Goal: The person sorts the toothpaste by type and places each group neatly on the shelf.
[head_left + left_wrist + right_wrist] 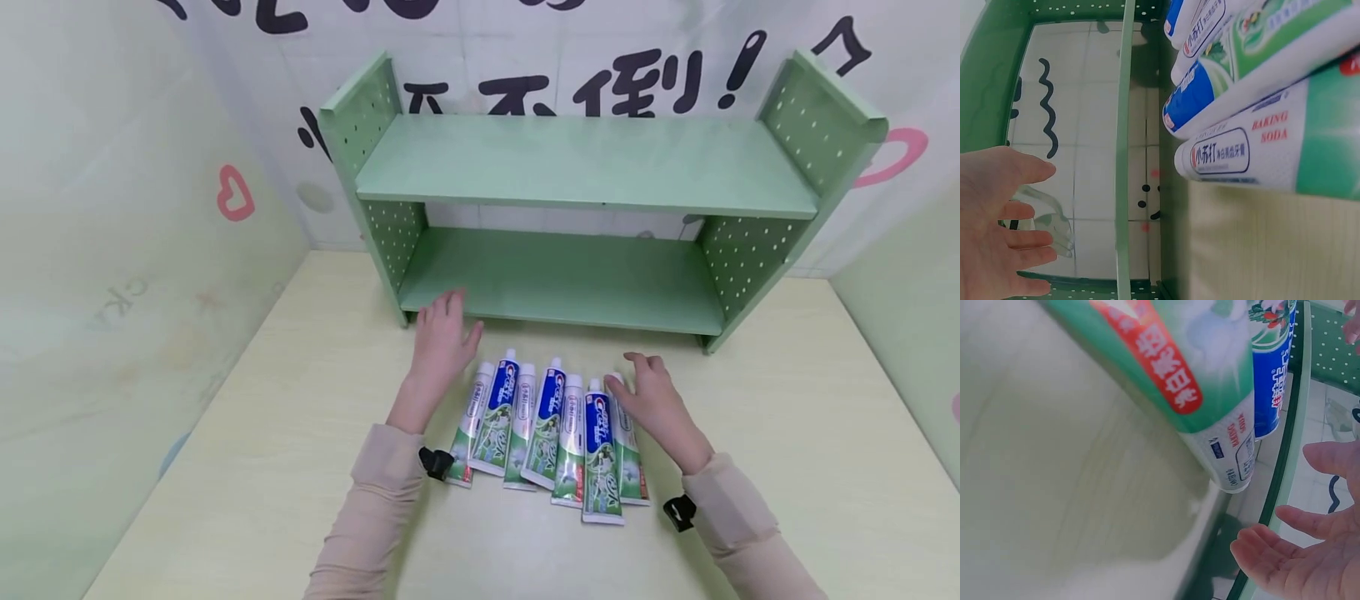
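Observation:
Several toothpaste tubes lie side by side in a row on the table, caps toward the shelf. Blue-topped Crest tubes [602,454] alternate with white-and-green baking soda tubes [572,442]. My left hand [442,342] is beyond the leftmost tube [471,421], at the shelf's front edge, fingers spread and holding nothing. In the left wrist view that hand [1007,231] appears with straight, separated fingers. By the cap end of the rightmost tube [630,458] is my right hand [660,408], its thumb overlapping that end. The right wrist view shows its fingers [1300,522] loosely extended, with nothing gripped.
A green two-tier shelf [562,271] with perforated sides stands behind the tubes on the pale wooden table [300,400]. Printed sheets with lettering and hearts [236,192] cover the walls around it. A dark wrist strap piece [678,512] sits at each cuff.

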`<state>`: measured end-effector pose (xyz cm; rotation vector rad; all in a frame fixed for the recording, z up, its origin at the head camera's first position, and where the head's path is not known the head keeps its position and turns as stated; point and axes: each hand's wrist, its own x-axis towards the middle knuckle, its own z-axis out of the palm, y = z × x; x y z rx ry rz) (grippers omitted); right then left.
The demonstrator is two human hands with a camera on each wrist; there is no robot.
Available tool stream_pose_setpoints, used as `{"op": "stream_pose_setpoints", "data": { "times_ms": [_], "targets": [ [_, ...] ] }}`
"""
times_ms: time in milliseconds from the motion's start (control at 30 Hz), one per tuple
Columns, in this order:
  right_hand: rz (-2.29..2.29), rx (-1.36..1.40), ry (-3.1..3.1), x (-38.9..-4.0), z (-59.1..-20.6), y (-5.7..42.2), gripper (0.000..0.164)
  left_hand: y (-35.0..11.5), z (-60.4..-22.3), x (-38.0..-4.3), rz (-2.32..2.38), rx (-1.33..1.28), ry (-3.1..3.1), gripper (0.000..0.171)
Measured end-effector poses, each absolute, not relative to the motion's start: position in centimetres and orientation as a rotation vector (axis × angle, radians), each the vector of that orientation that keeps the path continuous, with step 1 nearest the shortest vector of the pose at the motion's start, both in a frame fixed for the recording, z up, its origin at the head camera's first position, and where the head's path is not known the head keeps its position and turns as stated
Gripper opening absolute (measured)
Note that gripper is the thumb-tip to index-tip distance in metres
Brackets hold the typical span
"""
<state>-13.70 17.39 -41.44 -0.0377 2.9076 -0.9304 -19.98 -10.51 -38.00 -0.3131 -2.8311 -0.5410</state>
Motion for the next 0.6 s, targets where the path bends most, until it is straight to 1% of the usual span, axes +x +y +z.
{"op": "stream_pose_setpoints", "data": {
  "times_ms": [200,467,600],
  "targets": [
    [-0.900,-0.004,2.856,-13.5,-41.8,17.6,0.061,-11.7,-37.8,-20.4,-0.600,-0.266,-2.806,0.053],
    [-0.901,0.057,2.803,-13.0,-42.6,17.7,0.064,-13.4,-37.4,-20.9,-0.759,-0.144,-2.727,0.062],
    [-0.923,0.086,2.775,-12.9,-42.7,17.6,0.064,-14.0,-37.1,-21.2,-0.784,-0.116,-2.688,0.061]
  ]
}}
